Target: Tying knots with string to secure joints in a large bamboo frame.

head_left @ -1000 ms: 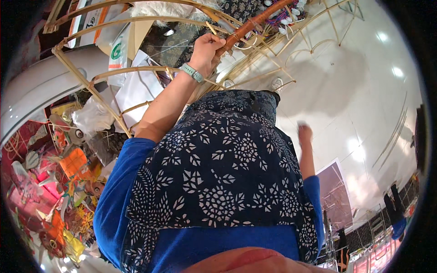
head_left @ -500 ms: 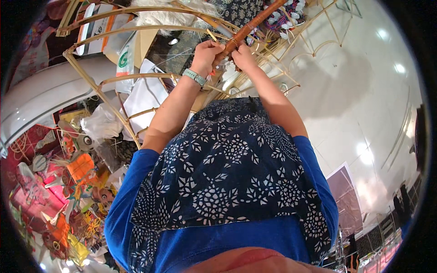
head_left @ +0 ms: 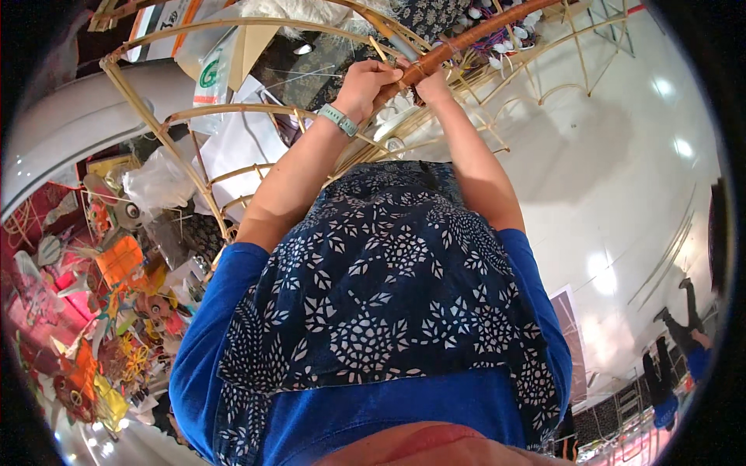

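A reddish-brown wrapped pole (head_left: pixel 486 33) slants from the top right down to my hands, joined to a frame of thin bamboo strips (head_left: pixel 148 116). My left hand (head_left: pixel 364 91), with a pale green watch (head_left: pixel 337 120) at its wrist, pinches the pole's lower end between thumb and fingers. My right hand (head_left: pixel 434 88) is closed against the pole's underside a little further right, its fingertips partly hidden behind it. Just above the hands, a strip with a grey-wrapped section (head_left: pixel 404 48) meets the pole. Whatever fine binding lies under my fingers is too small to make out.
Colourful paper and cloth figures (head_left: pixel 120 264) crowd the lower left, near a clear plastic bag (head_left: pixel 159 186). A curved white surface (head_left: pixel 70 132) lies at the left. White sheets (head_left: pixel 252 147) lie behind the frame. Pale tiled floor (head_left: pixel 598 155) spreads rightward, with people at the far right edge.
The view has shifted slightly. My right hand has slipped further behind the pole, which now lies at a flatter slant. My left hand keeps its pinch.
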The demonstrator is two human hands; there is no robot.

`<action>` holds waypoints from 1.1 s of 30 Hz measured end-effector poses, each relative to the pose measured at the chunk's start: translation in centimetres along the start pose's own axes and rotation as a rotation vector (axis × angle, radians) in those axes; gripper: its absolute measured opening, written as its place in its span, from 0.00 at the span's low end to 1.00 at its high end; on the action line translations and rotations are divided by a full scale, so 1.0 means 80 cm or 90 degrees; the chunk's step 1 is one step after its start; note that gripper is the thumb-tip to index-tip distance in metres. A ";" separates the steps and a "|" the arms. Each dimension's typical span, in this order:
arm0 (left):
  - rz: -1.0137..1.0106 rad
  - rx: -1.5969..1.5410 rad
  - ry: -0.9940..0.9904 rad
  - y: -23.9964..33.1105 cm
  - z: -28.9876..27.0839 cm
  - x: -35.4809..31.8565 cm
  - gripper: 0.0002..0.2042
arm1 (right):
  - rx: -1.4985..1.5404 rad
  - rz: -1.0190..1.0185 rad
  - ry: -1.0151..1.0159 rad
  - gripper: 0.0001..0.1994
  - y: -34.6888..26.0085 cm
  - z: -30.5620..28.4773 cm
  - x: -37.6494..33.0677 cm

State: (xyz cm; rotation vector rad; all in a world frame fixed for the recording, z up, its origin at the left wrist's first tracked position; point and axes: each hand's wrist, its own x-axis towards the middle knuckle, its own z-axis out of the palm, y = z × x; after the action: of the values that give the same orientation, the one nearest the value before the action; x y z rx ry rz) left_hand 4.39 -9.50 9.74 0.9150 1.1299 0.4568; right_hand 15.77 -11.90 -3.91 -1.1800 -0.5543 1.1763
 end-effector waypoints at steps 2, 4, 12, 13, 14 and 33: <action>-0.017 0.000 -0.001 0.000 0.000 0.000 0.05 | -0.062 -0.038 -0.014 0.11 -0.004 0.000 0.000; -0.018 -0.012 -0.012 -0.001 0.000 0.001 0.05 | -0.128 -0.059 0.008 0.12 -0.012 0.001 -0.002; 0.067 -0.022 -0.090 -0.013 -0.015 -0.008 0.08 | -0.192 0.038 -0.002 0.07 -0.034 -0.015 -0.020; 0.061 -0.026 -0.081 -0.016 -0.017 -0.012 0.08 | -0.308 -0.001 0.011 0.07 -0.034 -0.016 -0.022; 0.144 0.094 -0.095 -0.019 -0.019 -0.015 0.10 | -0.314 0.020 -0.012 0.07 -0.034 -0.018 -0.023; 0.479 0.499 0.060 -0.045 -0.009 -0.010 0.14 | -0.346 0.076 -0.152 0.07 -0.092 -0.056 -0.090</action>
State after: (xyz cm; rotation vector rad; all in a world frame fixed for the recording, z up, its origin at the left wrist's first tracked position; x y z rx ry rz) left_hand 2.98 -11.87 7.14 2.0499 1.0238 0.6779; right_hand 20.03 -19.77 2.88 -1.5543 -1.0418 1.3221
